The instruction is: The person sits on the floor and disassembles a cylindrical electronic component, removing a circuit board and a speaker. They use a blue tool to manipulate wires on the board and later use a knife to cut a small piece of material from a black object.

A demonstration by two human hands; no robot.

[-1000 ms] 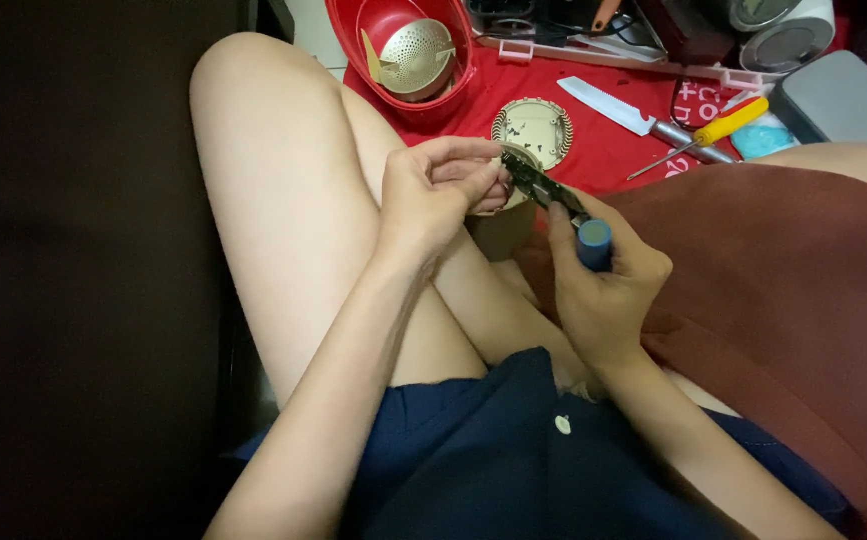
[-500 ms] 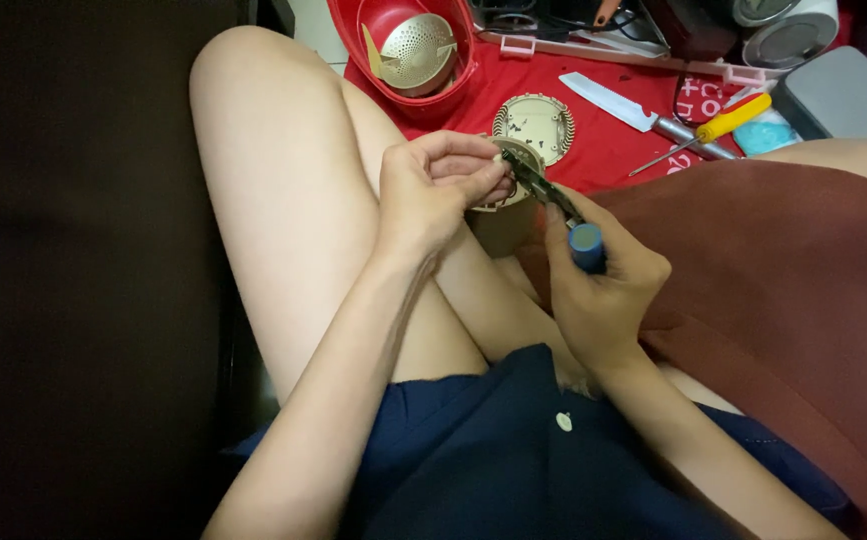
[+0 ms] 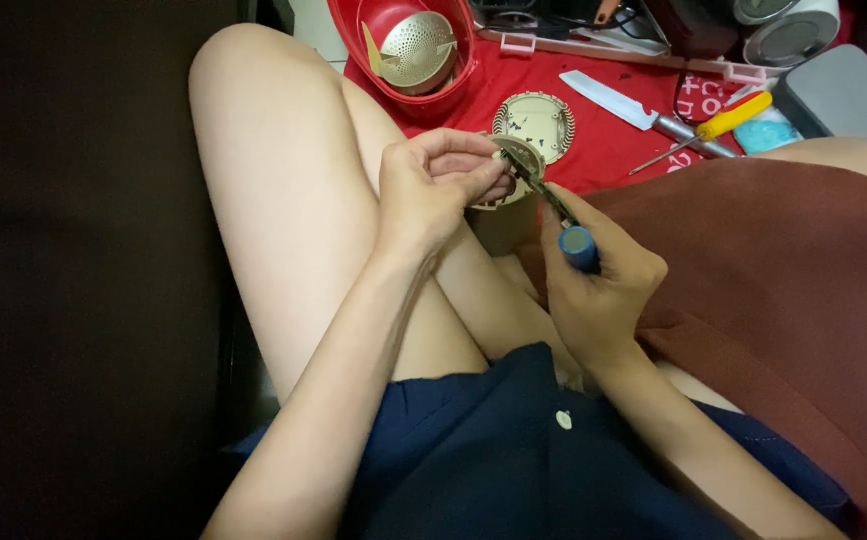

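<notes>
Seen from above, a seated person works over their bare crossed legs. The left hand (image 3: 433,190) is curled shut around a small round cream-coloured part (image 3: 515,160), pinching it between thumb and fingertips just above the knees. The right hand (image 3: 598,290) is closed in a fist around a screwdriver (image 3: 563,222) with a blue-capped handle; its dark shaft angles up and left, and its tip meets the small round part held in the left hand. A brown cloth (image 3: 783,290) drapes over the right leg. Beyond the hands lies a red mat (image 3: 613,140) on the floor. On it sit a round cream disc with a ribbed edge (image 3: 535,122), a knife with a white blade (image 3: 621,103), a yellow-handled screwdriver (image 3: 718,125), and a red bowl-shaped housing (image 3: 408,50) holding a perforated metal dome. A grey box (image 3: 843,95) sits at the top right.
</notes>
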